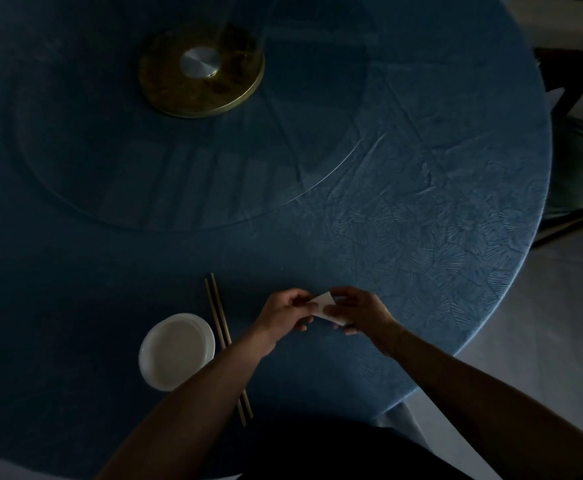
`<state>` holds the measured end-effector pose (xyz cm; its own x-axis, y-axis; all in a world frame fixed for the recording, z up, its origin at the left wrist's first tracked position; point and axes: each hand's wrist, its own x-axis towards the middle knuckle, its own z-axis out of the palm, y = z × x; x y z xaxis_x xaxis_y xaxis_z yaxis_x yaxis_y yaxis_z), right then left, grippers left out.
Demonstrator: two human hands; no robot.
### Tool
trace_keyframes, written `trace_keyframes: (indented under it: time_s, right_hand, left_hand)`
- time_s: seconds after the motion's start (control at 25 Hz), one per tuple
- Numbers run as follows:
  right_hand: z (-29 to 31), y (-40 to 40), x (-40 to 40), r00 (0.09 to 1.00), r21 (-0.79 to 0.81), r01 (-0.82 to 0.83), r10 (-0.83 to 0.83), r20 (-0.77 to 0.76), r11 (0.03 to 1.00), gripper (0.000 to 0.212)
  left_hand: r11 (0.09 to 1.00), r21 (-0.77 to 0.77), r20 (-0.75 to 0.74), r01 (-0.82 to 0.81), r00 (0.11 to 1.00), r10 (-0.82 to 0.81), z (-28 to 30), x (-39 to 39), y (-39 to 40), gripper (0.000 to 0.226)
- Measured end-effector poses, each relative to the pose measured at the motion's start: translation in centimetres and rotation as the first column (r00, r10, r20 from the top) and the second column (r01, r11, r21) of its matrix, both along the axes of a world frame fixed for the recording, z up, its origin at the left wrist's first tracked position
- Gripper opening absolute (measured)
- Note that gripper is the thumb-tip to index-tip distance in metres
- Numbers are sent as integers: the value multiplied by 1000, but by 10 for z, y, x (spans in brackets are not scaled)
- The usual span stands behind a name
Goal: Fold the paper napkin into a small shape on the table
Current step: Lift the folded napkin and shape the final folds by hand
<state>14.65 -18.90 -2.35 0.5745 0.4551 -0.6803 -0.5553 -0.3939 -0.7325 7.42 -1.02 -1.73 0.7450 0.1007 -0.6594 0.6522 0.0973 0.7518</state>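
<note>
A small white paper napkin [325, 304], folded to a narrow pointed shape, is held between both hands just above the blue tablecloth near the table's front edge. My left hand [285, 315] pinches its left side with thumb and fingers. My right hand [359, 310] grips its right side, fingers curled over it. Most of the napkin is hidden by the fingers. The scene is dim.
A white round plate [176, 351] lies left of my left forearm, with a pair of brown chopsticks [219, 318] beside it. A glass turntable on a brass hub [201, 69] fills the middle of the round table [439, 237]. A chair [581, 161] stands at the right.
</note>
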Motion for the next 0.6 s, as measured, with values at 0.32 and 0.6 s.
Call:
trace_keyframes:
  time_s: [0.32,0.6]
  right_hand:
    - [2,-2,-1,995,-122,-79,85,45,989,9]
    - [12,-2,-2,979,-145,-181,192,70,973,13]
  left_hand:
    - [988,110,63,110,991,-117,-4,1,4,8]
    - [987,107,138,116,982,-130,-1,-3,1,8]
